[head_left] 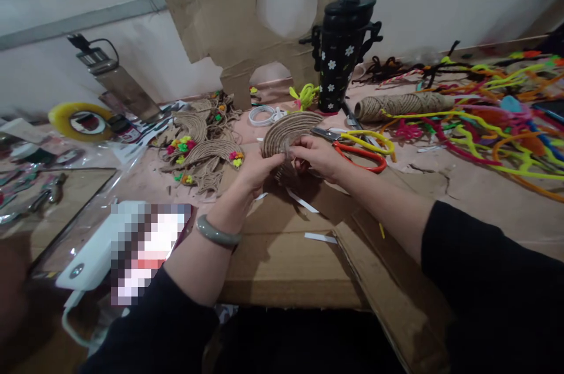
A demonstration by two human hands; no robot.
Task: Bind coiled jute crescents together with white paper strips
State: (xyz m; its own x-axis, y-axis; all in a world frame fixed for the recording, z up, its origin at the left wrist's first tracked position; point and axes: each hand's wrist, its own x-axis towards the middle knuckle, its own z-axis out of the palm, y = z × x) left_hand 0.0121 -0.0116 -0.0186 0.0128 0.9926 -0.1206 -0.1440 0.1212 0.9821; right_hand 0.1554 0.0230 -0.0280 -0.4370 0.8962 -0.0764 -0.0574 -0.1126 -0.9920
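An arch of coiled jute rope (293, 125) is held up in front of me over a cardboard sheet. My left hand (258, 169) grips its left end, thumb on the near face. On the other side my right hand (315, 157) is closed at the arch's inner edge, thumb and fingers pinched near the left thumb. Something shiny, perhaps clear film or tape, shows between the thumbs; I cannot make it out. Scissors with yellow and orange handles (362, 157) lie just right of my right hand. More jute arches with coloured flowers (209, 154) lie left of my hands.
A black tumbler (338, 63) and a twine roll (403, 105) stand and lie behind. Colourful pipe cleaners (489, 133) cover the right side. Yellow tape (79, 121), a bottle (118, 80), a phone (154, 250) and a white power bank (101, 248) are at left. Cardboard (286, 274) lies below my hands.
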